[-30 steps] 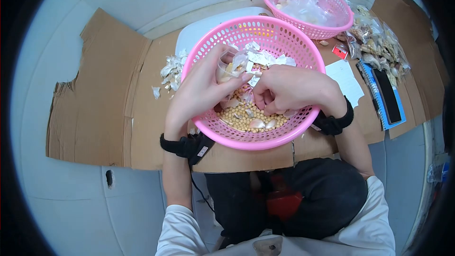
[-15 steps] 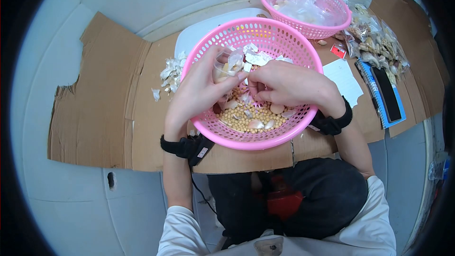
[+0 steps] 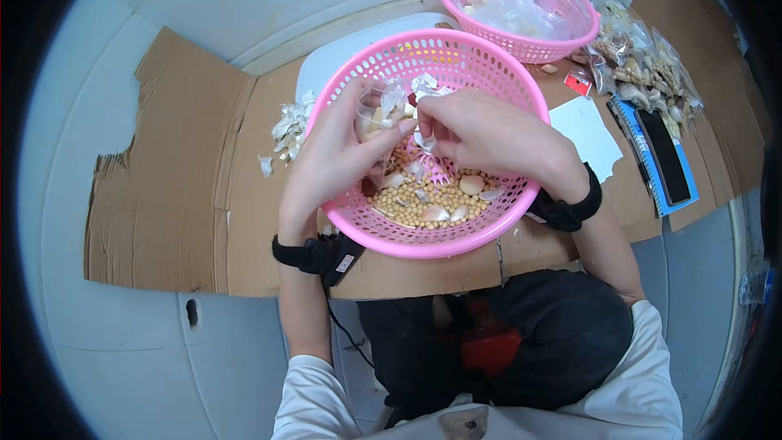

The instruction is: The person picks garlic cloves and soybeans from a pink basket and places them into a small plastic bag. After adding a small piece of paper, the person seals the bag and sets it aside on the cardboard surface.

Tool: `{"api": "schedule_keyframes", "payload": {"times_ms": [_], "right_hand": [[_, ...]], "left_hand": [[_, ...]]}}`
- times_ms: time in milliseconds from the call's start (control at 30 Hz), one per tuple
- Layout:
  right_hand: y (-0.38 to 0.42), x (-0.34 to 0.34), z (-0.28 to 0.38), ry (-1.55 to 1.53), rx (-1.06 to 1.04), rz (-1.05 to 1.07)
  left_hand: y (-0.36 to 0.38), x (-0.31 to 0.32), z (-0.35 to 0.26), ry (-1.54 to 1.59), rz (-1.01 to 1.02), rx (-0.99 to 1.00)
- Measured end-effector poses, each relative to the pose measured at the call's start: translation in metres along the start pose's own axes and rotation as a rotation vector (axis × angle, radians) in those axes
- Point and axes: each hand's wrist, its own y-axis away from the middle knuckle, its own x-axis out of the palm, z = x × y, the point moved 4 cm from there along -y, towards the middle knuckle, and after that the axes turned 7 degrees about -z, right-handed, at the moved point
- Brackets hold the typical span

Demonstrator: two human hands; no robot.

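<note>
A large pink basket (image 3: 423, 249) holds yellowish beans (image 3: 411, 205), garlic cloves (image 3: 435, 213) and white paper-like scraps (image 3: 425, 85). Over its left side, my left hand (image 3: 338, 143) is wrapped round a clear plastic cup (image 3: 375, 106) with pale pieces in it. My right hand (image 3: 489, 132) is beside the cup, over the basket's middle, its fingers bent together in a pinch on a white scrap. The fingertips of both hands are close to each other. Part of the basket's contents is hidden under my hands.
Behind stands a smaller pink basket (image 3: 521, 47) with plastic bags. At right lie filled clear bags (image 3: 643, 69), a red packet (image 3: 577, 84), white paper (image 3: 585, 134), a blue notebook (image 3: 684, 191) and a black phone (image 3: 664, 155). Garlic skins (image 3: 292, 126) lie left on cardboard (image 3: 171, 179).
My right hand has shifted slightly left and up, closer to the cup, and its fingers are at the white scrap. The whole view has moved a little.
</note>
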Motion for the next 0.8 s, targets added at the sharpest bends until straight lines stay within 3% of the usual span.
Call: {"api": "schedule_keyframes", "payload": {"times_ms": [167, 233, 367, 433, 500, 567, 800], "right_hand": [[-0.005, -0.009, -0.003, -0.073, 0.008, -0.206], [-0.005, -0.016, -0.003, -0.104, -0.013, -0.397], [-0.007, -0.025, 0.007, -0.052, 0.121, -0.284], [-0.006, -0.025, 0.010, -0.259, 0.005, -0.376], [-0.006, -0.023, 0.009, -0.259, -0.053, -0.387], [-0.006, -0.025, 0.010, -0.256, -0.114, -0.400], [-0.010, -0.016, 0.012, -0.310, -0.287, -0.262]], "left_hand": [[0.000, -0.001, -0.001, -0.044, 0.022, -0.034], [0.002, -0.001, -0.007, -0.086, 0.036, -0.045], [0.005, 0.000, -0.016, -0.024, 0.094, -0.148], [0.005, 0.001, -0.012, -0.054, 0.111, -0.144], [0.002, 0.004, -0.008, -0.045, 0.154, 0.004], [0.003, 0.005, -0.010, -0.002, 0.166, 0.016], [0.005, 0.004, -0.009, -0.015, 0.201, 0.007]]}}
